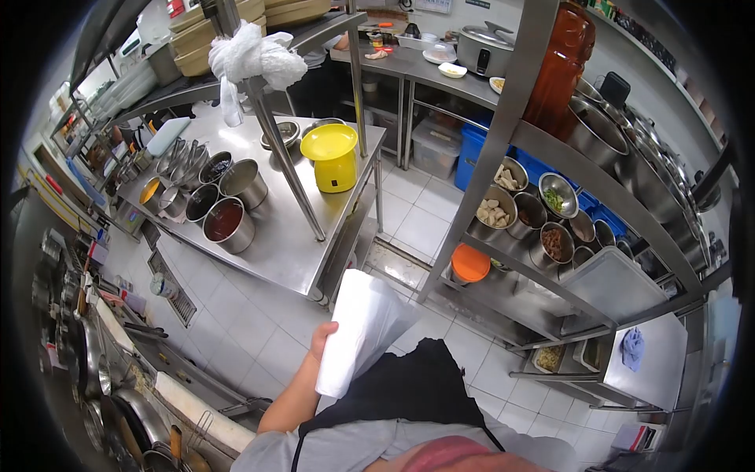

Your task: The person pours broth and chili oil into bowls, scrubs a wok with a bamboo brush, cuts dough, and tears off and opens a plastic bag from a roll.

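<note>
My left hand (321, 341) is closed around the side of a white roll (348, 330) of thin plastic film or bags. The roll is tilted, held in front of my black apron (401, 385). A loose, see-through sheet (393, 315) hangs off its right side. The fingers behind the roll are hidden. My right hand does not show in the view. Just beyond the roll is the front corner of a steel table (287, 256), and the roll appears apart from it.
On the steel table stand a yellow scale (334, 169) and several metal pots, one with red sauce (228, 224). To the right, a steel rack (491, 197) holds food containers and an orange-lidded tub (469, 263). Woks and pans (126, 425) line the lower left. Another person (314, 75) stands behind.
</note>
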Demonstrator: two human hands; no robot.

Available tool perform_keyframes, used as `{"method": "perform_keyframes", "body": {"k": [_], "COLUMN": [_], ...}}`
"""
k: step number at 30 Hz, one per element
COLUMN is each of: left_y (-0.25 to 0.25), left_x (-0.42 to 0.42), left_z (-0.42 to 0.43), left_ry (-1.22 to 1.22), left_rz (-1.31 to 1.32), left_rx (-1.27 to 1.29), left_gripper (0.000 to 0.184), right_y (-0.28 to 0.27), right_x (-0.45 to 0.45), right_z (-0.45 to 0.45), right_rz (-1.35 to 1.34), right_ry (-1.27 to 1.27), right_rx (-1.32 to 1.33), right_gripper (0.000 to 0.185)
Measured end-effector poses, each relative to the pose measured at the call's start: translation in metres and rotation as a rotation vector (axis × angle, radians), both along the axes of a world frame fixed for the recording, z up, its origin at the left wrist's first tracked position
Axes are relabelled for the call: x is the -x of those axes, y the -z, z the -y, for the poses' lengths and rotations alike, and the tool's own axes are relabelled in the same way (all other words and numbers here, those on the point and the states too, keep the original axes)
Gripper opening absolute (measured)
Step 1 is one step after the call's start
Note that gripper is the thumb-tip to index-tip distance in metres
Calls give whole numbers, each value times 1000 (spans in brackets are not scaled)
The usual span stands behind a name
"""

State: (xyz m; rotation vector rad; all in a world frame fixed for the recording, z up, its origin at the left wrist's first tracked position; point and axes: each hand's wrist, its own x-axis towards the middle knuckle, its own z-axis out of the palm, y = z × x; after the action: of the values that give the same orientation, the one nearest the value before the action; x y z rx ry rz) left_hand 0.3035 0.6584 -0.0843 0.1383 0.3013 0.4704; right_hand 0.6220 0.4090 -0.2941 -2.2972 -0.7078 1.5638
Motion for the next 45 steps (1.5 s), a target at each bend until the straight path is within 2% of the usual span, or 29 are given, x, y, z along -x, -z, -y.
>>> {"method": "perform_keyframes", "body": {"k": [3,7,10,12,14,16,17,18,19,20,21,22,23,24,26,29,32,33,35,36,38,41,45], "left_y": [-8,-9,-13,-13,-12,-19,-25,-33,-43,-52,-58,-63,-69,-77,-96,-111,-93,-91,-94,-88,-82,-78,-72], "left_x": [6,15,13,15,19,18,16,12,10,8,7,6,3,-1,-12,-19,-9,-4,12,16,28,27,29], "left_z": [6,7,13,14,14,17,16,15,16,17,16,15,14,15,17,17,18,26,30,34,32,30,17], "left_ry": [-133,-161,-293,-275,-273,-340,-364,-374,-386,-399,-384,-368,-352,-377,-421,-557,-714,-678,-595,-562,-497,-574,-476], "left_rz": [-102,48,-13,39,73,40,27,22,16,10,-10,-29,-47,-45,-38,-187,-431,-446,-469,-452,-420,-105,-31], "left_rx": [-28,-47,-39,-81,-107,-124,-131,-136,-139,-138,-170,-198,-223,-190,-121,-143,-464,-473,-485,-442,-383,-205,-298], "left_gripper": [58,57,57,58,58,58,58,59,60,60,61,61,62,62,61,61,58,58,59,60,64,69,81], "right_y": [3,4,6,9,7,11,1,-9,-29,-62,-105,-148,-218,-252,-315,-322,-320,-321,-315,-326,-337,-339,-326], "right_x": [0,-19,-40,-60,-84,-110,-115,-115,-105,-83,-56,-29,7,29,76,86,88,88,84,81,79,74,62], "right_z": [15,27,26,19,1,-30,-58,-89,-124,-165,-206,-243,-263,-286,-302,-320,-320,-318,-323,-323,-321,-327,-335], "right_rz": [-6,-4,3,18,61,141,215,273,309,203,19,-36,-444,-605,-922,-862,-810,-730,-733,-695,-806,-647,-587], "right_ry": [-24,-59,-105,-173,-333,-612,-741,-744,-712,-442,-416,-476,-311,-404,-480,-825,-642,-599,-528,-570,-539,-551,-520], "right_rx": [64,142,187,214,243,236,152,17,-139,-345,-693,-970,-963,-1085,-1245,-842,-804,-848,-865,-842,-854,-849,-909], "right_gripper": [37,37,37,37,37,37,37,37,37,28,23,37,59,71,61,43,25,23,15,11,11,14,17]}}
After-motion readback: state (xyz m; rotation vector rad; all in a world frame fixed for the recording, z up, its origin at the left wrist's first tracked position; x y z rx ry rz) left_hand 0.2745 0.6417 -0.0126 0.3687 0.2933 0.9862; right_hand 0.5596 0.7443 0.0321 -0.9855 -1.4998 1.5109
